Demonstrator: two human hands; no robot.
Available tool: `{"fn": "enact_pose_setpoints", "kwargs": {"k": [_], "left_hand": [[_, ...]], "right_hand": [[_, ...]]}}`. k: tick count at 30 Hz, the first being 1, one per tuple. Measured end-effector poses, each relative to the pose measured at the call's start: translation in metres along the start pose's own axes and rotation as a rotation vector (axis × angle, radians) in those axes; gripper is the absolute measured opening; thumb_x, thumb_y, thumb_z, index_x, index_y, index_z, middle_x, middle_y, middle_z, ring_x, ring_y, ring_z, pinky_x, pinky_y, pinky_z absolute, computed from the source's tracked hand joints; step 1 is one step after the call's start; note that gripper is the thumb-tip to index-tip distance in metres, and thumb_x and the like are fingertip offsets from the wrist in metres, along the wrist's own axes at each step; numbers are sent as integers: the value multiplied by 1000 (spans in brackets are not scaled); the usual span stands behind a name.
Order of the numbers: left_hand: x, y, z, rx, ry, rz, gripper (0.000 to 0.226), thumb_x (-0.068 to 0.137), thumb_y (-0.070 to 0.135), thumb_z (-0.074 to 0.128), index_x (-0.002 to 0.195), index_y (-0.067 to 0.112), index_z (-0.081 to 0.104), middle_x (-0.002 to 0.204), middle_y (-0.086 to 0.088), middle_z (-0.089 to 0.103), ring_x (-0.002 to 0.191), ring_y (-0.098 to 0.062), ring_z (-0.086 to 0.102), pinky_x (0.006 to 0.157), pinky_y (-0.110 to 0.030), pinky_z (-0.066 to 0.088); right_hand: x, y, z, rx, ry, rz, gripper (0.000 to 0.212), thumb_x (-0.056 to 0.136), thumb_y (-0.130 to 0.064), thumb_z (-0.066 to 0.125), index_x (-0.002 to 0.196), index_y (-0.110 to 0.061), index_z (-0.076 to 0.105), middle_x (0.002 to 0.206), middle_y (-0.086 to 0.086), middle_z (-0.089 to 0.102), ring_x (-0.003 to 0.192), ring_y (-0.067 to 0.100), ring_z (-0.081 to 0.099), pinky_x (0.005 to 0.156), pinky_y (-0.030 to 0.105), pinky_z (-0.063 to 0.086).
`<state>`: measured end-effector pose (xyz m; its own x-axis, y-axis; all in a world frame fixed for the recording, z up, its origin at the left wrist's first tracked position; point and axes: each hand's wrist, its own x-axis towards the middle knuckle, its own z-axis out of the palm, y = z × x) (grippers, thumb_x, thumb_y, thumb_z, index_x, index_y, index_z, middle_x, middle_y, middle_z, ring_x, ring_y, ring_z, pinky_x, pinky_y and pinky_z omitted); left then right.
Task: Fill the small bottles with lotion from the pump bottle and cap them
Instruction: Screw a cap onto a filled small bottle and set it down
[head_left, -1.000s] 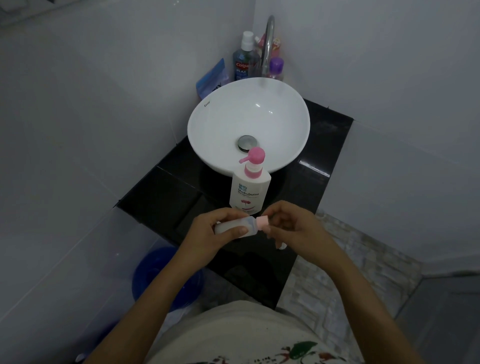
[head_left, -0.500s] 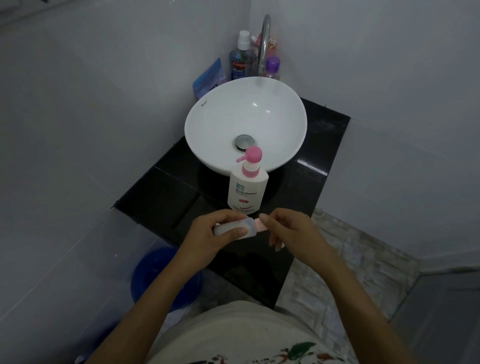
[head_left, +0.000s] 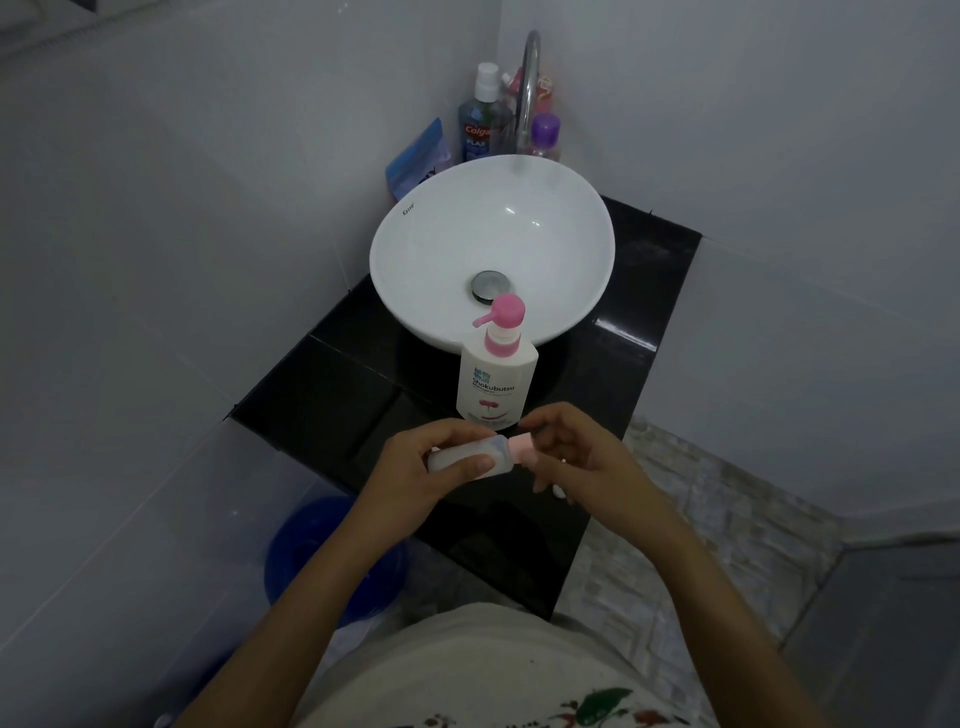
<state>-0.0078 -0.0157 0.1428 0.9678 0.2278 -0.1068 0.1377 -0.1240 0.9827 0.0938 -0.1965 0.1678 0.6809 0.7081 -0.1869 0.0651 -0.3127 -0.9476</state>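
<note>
A black glossy surface (head_left: 332, 410) is set into the corner. A white basin (head_left: 571, 270) is carried on it, with a pump bottle (head_left: 496, 384) stood upright just before the basin. Bottles (head_left: 480, 124) and a blue packet (head_left: 418, 161) are crowded behind the basin.

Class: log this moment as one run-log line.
stage: capping | left hand: holds small bottle sideways | right hand: on pink cap | pump bottle: upright on counter, untouched
</note>
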Motion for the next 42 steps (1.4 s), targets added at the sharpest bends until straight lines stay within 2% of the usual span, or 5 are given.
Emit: {"fn": "enact_pose_setpoints", "kwargs": {"k": [17,23,28,35,42], "left_hand": [[1,-5,1,26,-9,-24,37,73,42,69,104,23,70,102,2,70,97,-14,65,85,-36,56],[3,-7,5,46,-2,-24,23,72,45,73,93,39,70,98,8,70,90,-14,65,80,-38,55],[4,-14,9,96,14,-17,32,70,48,72,98,33,67,98,11,68,93,-11,63,82,-42,56],[9,-28,-4,210,110,32,30,66,30,83,90,28,66,99,10,63,93,-3,59,78,-8,45],[24,-44,-10,541,135,-3,36,68,35,81,100,25,67,101,10,62,99,-10,51,86,-28,39]], "right_hand": [[1,4,9,-1,71,51,7,89,-27,60,92,-22,65,68,-3,69,55,6,63,46,13,45],[1,6,17,74,152,117,12,91,-22,58,95,-14,66,74,6,69,54,9,63,43,16,45],[-1,6,17,93,211,80,9,89,-19,61,94,-16,67,82,7,71,59,5,63,47,13,44],[-3,18,8,-466,260,-137,22,90,-23,60,110,-17,64,92,-9,58,78,1,55,69,10,45],[25,49,8,-814,197,-170,28,93,-22,54,120,-12,59,104,4,59,84,19,60,71,32,53]]}}
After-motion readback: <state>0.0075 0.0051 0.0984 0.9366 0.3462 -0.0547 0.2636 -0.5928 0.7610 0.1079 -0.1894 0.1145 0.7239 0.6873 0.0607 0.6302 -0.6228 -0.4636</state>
